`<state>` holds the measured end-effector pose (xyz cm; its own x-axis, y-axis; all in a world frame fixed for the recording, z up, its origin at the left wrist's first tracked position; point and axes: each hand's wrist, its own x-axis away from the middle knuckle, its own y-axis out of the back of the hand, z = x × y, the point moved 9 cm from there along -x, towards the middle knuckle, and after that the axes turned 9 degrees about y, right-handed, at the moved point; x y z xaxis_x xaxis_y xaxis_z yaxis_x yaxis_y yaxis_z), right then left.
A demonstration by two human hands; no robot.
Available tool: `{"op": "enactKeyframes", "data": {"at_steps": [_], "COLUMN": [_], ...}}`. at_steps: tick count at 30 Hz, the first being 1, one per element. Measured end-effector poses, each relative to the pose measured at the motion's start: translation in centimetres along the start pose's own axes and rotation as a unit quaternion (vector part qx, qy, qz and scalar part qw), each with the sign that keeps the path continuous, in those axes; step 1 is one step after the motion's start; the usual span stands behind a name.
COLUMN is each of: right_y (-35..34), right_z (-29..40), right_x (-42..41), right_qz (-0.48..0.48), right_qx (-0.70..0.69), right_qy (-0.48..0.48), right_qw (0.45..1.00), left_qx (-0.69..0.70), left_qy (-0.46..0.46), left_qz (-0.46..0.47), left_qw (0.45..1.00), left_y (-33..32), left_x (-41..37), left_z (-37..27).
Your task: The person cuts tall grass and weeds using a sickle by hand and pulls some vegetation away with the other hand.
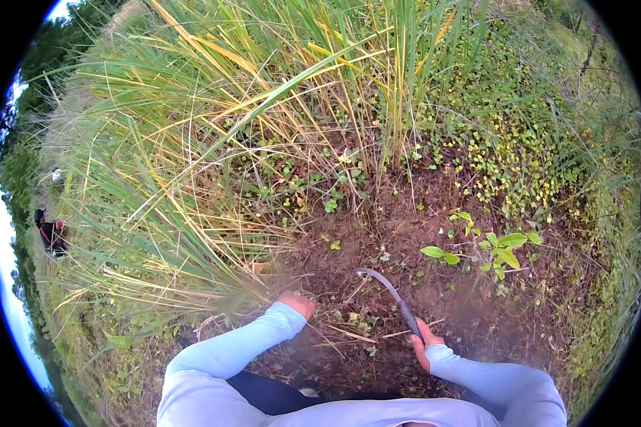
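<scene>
My right hand (426, 343) grips the dark handle of a sickle (389, 285). Its curved blade points away from me over bare soil, tip bent to the left. My left hand (297, 306) is low beside the base of a clump of long green and yellowing grass (208, 272). Its fingers are curled and partly hidden, so whether stalks lie in them is unclear. Cut or dry stalks (352, 334) are scattered on the brown soil (347, 251) between my hands.
A leafy seedling (499, 251) grows right of the sickle. Taller grass (320, 69) stands ahead, and low creeping plants (513, 165) cover the ground at right. Another person (51, 232) is far off at the left, near trees (18, 181).
</scene>
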<state>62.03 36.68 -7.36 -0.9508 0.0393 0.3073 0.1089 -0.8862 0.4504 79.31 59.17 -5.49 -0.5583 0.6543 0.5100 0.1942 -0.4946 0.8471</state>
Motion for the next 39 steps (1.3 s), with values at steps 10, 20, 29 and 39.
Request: {"op": "enactKeyframes", "data": {"at_steps": [10,20,29,39], "right_y": [-7.0,-6.8,-2.1,-9.8], "right_z": [4.7,0.3,3.2,4.9], "right_x": [-16.3,-4.1,-9.3,-16.4], "right_qz": [0.157,0.134,0.078,0.104], "right_qx": [-0.232,-0.038,-0.203,-0.044], "right_qy": [-0.098,-0.060,-0.046,0.066], "right_qw": [0.955,0.988,0.975,0.991], "left_qx": [-0.194,-0.053,-0.008,-0.043], "left_qy": [0.130,0.169,0.052,0.212], "left_qz": [-0.294,-0.113,0.057,-0.004], "left_qw": [0.927,0.978,0.997,0.976], "left_y": [6.5,-0.1,-1.2,1.3], "left_x": [-1.7,-4.8,-1.0,0.5], "left_z": [5.3,10.1,5.2,8.9]}}
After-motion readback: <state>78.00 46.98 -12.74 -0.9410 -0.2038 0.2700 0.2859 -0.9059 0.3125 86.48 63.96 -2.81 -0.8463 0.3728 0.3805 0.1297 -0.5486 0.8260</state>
